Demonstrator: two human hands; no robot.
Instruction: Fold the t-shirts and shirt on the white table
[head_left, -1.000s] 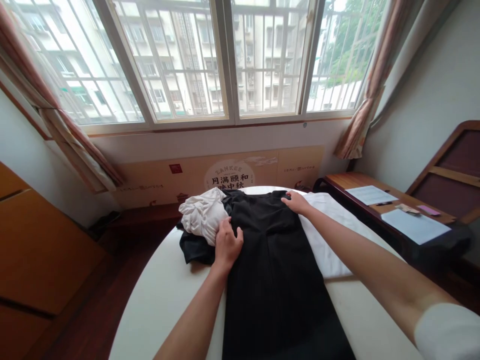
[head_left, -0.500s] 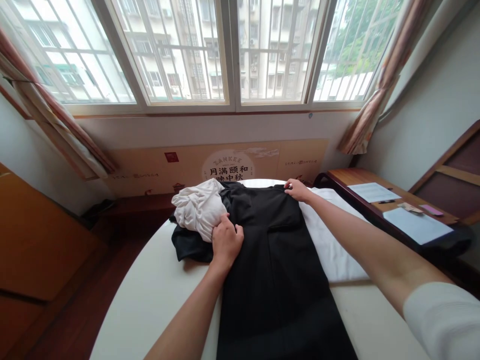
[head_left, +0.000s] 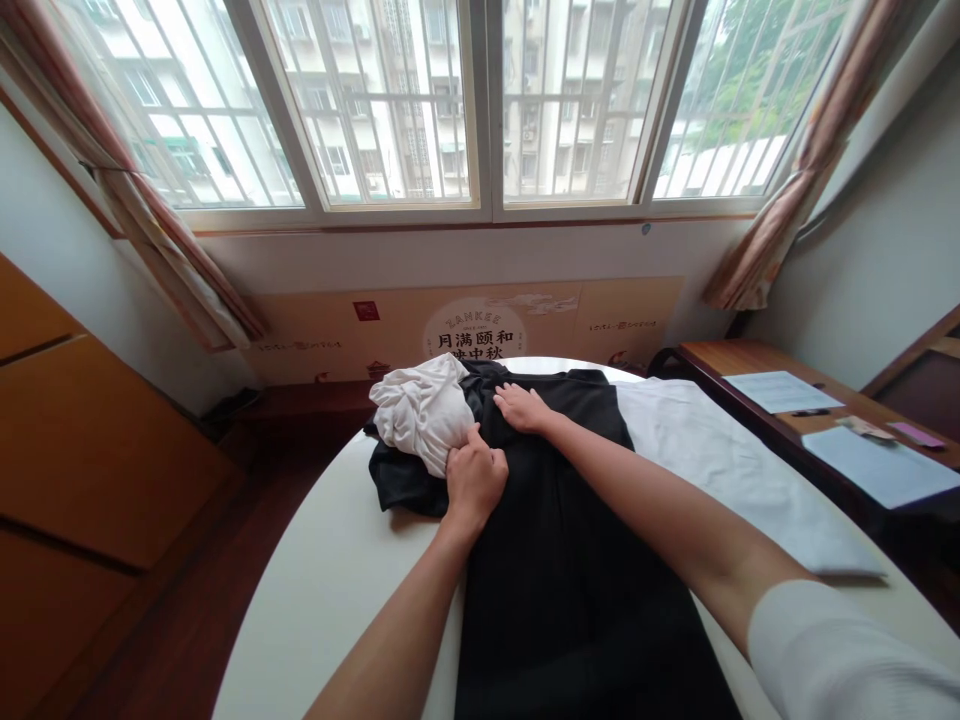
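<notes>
A long black garment (head_left: 555, 560) lies spread on the white round table (head_left: 315, 580), running toward me; I cannot tell its exact kind. My left hand (head_left: 476, 480) is closed at its left edge, fingers curled on the fabric, knuckles touching a crumpled off-white cloth (head_left: 424, 410). That cloth rests in a heap on a dark bunched cloth (head_left: 405, 483). My right hand (head_left: 521, 408) lies flat on the upper part of the black garment, fingers stretched out and holding nothing.
A folded white cloth (head_left: 720, 450) lies on the table to the right of the black garment. Beyond it stands a wooden desk (head_left: 712, 355) with papers (head_left: 877, 465) and a pen. Orange-brown cabinets (head_left: 75, 430) are at the left, and a barred window is ahead.
My right hand has let go of the garment's far right corner and moved left, now flat on the fabric. My left hand keeps its place on the garment. The view has turned slightly left.
</notes>
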